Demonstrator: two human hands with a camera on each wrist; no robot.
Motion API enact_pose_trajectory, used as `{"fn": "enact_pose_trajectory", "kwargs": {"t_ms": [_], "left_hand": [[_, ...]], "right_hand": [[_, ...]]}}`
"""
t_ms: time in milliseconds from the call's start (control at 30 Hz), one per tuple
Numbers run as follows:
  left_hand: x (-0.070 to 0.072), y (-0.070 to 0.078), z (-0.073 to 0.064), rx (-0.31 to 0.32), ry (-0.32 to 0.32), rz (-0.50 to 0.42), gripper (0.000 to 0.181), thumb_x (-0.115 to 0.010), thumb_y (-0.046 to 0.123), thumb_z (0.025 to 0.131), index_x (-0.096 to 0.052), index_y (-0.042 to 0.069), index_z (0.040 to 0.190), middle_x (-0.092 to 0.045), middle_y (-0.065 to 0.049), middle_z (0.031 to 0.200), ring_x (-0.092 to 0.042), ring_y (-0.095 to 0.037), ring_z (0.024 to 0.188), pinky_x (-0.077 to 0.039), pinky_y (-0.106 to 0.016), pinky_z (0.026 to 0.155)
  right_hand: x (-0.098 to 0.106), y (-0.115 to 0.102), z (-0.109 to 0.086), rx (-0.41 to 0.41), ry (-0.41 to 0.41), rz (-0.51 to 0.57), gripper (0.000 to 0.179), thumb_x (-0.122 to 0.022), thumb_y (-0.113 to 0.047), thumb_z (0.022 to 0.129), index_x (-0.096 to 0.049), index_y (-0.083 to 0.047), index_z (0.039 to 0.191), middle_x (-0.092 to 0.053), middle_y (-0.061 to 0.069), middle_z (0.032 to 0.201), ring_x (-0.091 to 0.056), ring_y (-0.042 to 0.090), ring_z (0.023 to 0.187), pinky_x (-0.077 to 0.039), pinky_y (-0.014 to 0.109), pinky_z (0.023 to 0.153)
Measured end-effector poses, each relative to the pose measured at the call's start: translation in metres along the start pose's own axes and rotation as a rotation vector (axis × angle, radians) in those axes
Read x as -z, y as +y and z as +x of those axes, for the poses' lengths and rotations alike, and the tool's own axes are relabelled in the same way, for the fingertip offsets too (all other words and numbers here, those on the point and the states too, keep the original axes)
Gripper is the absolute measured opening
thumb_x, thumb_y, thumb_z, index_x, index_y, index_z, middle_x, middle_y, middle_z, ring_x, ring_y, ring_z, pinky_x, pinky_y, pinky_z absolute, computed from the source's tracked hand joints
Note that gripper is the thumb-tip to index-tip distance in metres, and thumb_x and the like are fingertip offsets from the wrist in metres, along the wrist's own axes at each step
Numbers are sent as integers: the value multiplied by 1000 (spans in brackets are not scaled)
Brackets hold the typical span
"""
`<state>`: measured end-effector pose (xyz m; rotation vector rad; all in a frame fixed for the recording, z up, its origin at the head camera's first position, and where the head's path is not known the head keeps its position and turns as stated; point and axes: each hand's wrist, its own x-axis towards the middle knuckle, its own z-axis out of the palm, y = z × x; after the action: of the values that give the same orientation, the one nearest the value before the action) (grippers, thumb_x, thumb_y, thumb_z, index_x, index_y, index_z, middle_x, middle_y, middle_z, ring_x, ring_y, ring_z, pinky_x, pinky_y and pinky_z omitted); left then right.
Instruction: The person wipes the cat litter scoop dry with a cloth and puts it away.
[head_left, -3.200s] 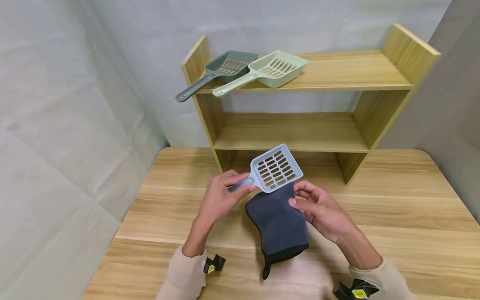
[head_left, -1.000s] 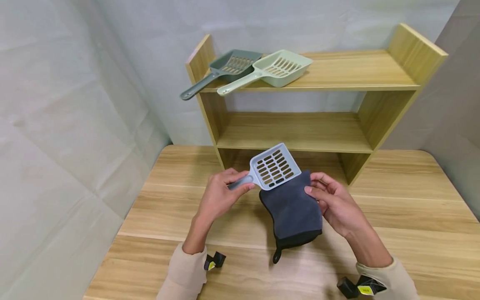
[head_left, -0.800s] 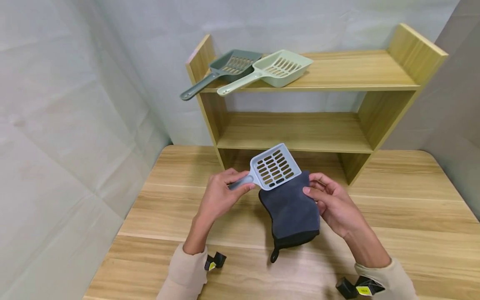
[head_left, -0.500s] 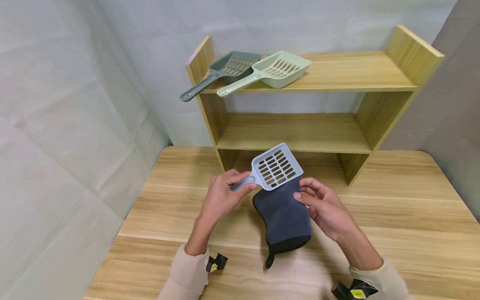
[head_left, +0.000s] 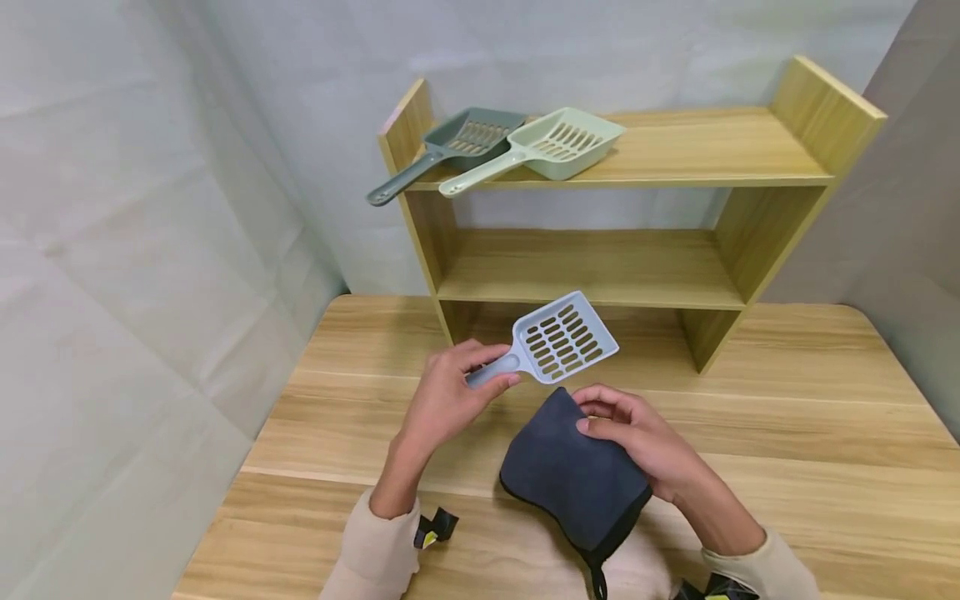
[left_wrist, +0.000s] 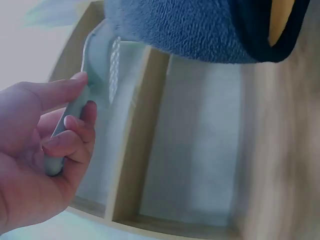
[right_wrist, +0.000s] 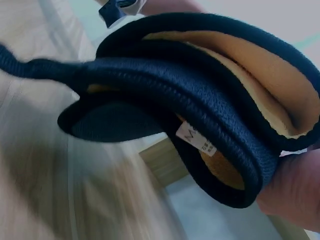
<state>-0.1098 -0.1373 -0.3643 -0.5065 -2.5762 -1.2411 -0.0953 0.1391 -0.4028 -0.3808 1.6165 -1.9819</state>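
My left hand (head_left: 447, 396) pinches the handle of a pale blue slotted litter scoop (head_left: 531, 357), held above the table with its blade up and to the right. In my right hand (head_left: 637, 433) is a dark navy cleaning mitt (head_left: 573, 475), gripped along its right side, just below the scoop and apart from it in the head view. The left wrist view shows the scoop (left_wrist: 97, 65) edge-on, with the fuzzy mitt (left_wrist: 185, 30) near it. Seen from the right wrist, the mitt's open end shows tan lining, a white label (right_wrist: 196, 139) and a loop (right_wrist: 37, 69).
A wooden shelf unit (head_left: 600, 287) stands on the table (head_left: 810, 417) behind the hands. Its top shelf bears a dark grey-green scoop (head_left: 442, 152) and a pale green scoop (head_left: 517, 156), whose handles jut past the front edge. Pale cloth (head_left: 135, 250) hangs at left and behind.
The mitt, earlier up against the scoop's lower edge, has come down and away from it and turned, its loop now toward the lower right. The scoop has shifted slightly right.
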Motion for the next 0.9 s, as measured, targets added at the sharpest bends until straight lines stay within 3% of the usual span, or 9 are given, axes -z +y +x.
{"fn": "enact_pose_trajectory", "kwargs": {"t_ms": [200,400,633,900], "left_hand": [[6,13,3,-36,-11,61,35,-86,14,93,-79,8,126,-78,-5,105,-65,-15,84,-51,-26,72],[18,36,11,-95,-25,84,30,-81,13,96,-78,10,125,-75,-3,107,-60,-14,83,-48,-29,71],[32,65,27,-170,-39,56,29,-78,13,97,-77,10,126,-75,-3,107,-62,-13,85,-51,-31,74],[41,90,48,-183,-72,67,30,-79,15,98,-77,6,126,-76,-5,109,-64,-16,85,-53,-31,75]], "right_hand": [[10,-1,-8,-13,-18,60,27,-60,-7,108,-66,-21,130,-75,-6,122,-74,13,106,-62,30,88],[18,0,-14,-22,-17,70,28,-58,-7,109,-66,-22,131,-74,-5,122,-74,13,107,-63,30,88],[23,5,-21,-28,-34,71,28,-56,-7,110,-65,-21,132,-74,-6,121,-74,13,107,-63,30,88],[26,4,-27,-17,-27,80,30,-53,-6,110,-65,-20,134,-74,-5,123,-74,14,107,-63,31,88]]}}
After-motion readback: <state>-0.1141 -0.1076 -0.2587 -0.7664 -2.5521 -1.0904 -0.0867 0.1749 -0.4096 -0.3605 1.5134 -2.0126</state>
